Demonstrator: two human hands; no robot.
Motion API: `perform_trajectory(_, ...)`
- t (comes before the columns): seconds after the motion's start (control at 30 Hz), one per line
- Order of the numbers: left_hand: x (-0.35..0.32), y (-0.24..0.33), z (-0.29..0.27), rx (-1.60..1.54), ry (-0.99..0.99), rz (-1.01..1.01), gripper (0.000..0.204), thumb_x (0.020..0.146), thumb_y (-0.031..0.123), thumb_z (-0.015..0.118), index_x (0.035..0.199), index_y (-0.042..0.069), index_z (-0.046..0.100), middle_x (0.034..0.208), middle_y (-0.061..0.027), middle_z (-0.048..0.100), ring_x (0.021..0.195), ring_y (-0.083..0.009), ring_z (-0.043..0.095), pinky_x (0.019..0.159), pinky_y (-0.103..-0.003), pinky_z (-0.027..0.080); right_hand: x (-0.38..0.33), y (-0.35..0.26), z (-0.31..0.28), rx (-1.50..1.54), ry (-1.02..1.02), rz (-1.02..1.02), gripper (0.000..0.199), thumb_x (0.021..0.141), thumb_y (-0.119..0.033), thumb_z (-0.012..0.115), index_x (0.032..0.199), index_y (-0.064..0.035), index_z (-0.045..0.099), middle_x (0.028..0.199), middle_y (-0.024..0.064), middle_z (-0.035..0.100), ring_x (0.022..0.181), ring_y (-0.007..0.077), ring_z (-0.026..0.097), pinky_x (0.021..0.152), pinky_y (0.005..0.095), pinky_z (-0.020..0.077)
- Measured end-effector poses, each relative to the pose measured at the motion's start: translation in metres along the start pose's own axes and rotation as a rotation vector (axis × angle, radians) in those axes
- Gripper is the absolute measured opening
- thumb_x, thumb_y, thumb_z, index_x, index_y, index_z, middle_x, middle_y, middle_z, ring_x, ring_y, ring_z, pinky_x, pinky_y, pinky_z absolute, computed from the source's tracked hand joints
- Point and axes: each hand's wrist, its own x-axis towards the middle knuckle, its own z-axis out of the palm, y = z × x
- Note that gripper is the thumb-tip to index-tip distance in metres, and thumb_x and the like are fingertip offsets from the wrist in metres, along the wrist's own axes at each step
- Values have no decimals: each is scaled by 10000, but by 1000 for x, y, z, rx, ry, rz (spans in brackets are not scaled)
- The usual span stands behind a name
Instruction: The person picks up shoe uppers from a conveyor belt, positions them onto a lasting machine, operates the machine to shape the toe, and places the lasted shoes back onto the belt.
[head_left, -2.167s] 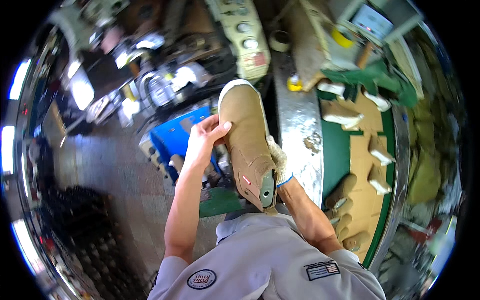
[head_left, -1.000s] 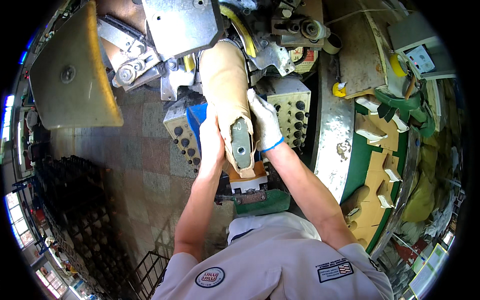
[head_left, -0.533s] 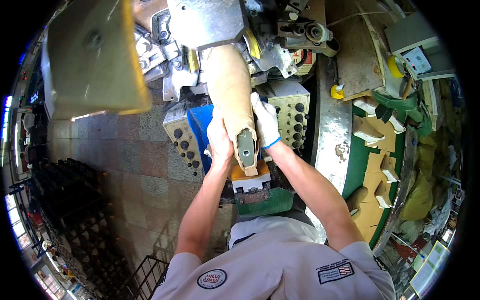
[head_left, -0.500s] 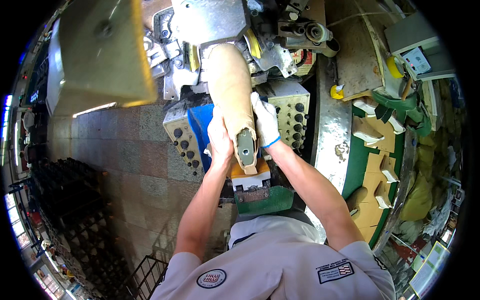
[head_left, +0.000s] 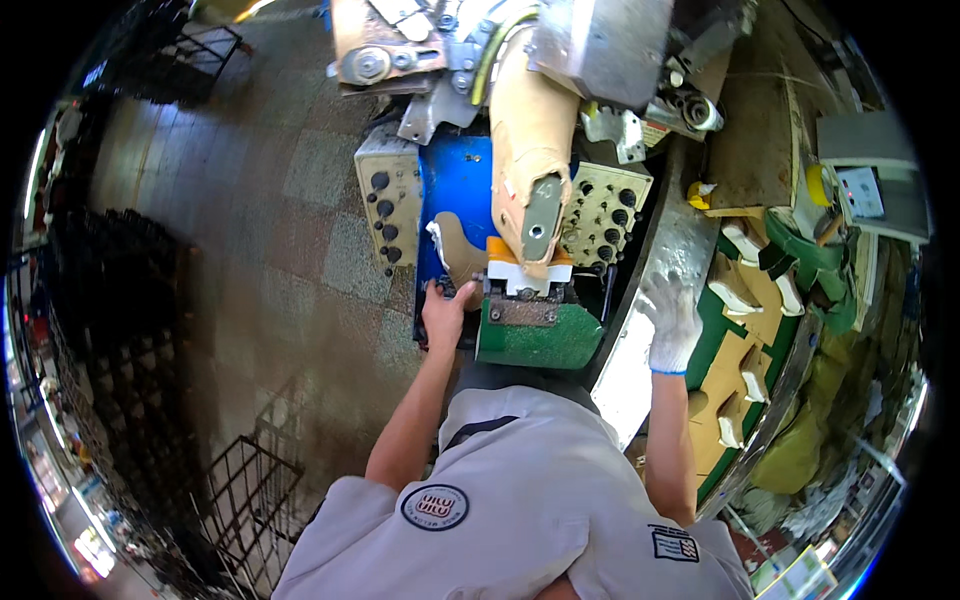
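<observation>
Over on the far left, a tiled floor (head_left: 250, 230) was seen, with dark wire racks (head_left: 240, 490) stacked along its near edge. Moving right, a cream control panel (head_left: 387, 205) with a column of black knobs was mounted beside a blue plate (head_left: 455, 180) on the machine front. The left hand (head_left: 443, 312), bare, was pressed against the dark lower edge of that machine, just under the blue plate; its fingers were curled in together on the edge, though exactly what was being pushed couldn't be made out. A small tan leather piece (head_left: 458, 250) was spotted just above that hand.

Dead centre, a tan boot upper on its last (head_left: 530, 140) was held upside down in the machine, toe end tucked far up under the grey metal head (head_left: 600, 45), heel end resting near on an orange and white support (head_left: 528, 275). Neither hand was touching it. A green block (head_left: 535, 340) was sitting right below the support. A second knob panel (head_left: 605, 210) was seen to the right of the boot.

Further right, the right hand (head_left: 672, 320), in a white glove, was laid flat on a shiny metal rail (head_left: 650, 300), fingers loosely spread and closed on nothing. On the far right, a curved green tray (head_left: 720, 330) with cut tan pieces (head_left: 745, 300) was laid out.
</observation>
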Motion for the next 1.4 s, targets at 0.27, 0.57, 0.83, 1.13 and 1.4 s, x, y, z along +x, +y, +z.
perform_trajectory(0.27, 40, 2, 32, -193, -64, 107, 767, 706, 280, 903, 1335, 6, 561, 1199, -227, 711, 1114, -377, 685, 946, -433, 530, -21, 4, 4, -63, -89, 14, 601, 1025, -275, 609, 1453, 103, 422, 1311, 296, 604, 1116, 395, 682, 817, 429, 613)
perform_trajectory(0.57, -33, 67, -51, -29, 160, 307, 828, 643, 280, 950, 1341, 19, 589, 1175, -218, 715, 1098, -354, 694, 929, -415, 547, -48, -47, 77, -189, -237, -117, 618, 986, -213, 677, 1454, 108, 433, 1295, 261, 634, 1144, 341, 677, 913, 397, 591)
perform_trajectory(0.83, -167, 230, -158, 414, 376, 788, 842, 624, 256, 934, 1330, -10, 559, 1193, -211, 680, 1050, -379, 691, 861, -435, 565, -100, -66, 192, -600, -703, -471, 1000, 794, -532, 843, 1494, 55, 438, 1539, 274, 456, 1404, 313, 501, 1150, 409, 388)
perform_trajectory(1.13, -218, 323, -87, -107, -321, 905, 507, 912, 350, 744, 1251, -20, 670, 1158, -172, 727, 1090, -266, 694, 903, -373, 547, -55, -113, 93, 252, -516, -95, 656, 817, -242, 773, 1353, 63, 550, 1155, 147, 699, 951, 244, 722, 853, 378, 604)
perform_trajectory(1.4, -222, 381, 88, -294, -1276, -116, 446, 950, 392, 737, 1099, -28, 716, 942, -84, 737, 806, -160, 699, 729, -319, 557, -78, -116, -31, 355, -406, -9, 837, 758, -302, 838, 1462, -13, 487, 1313, 101, 636, 1165, 207, 638, 992, 357, 527)
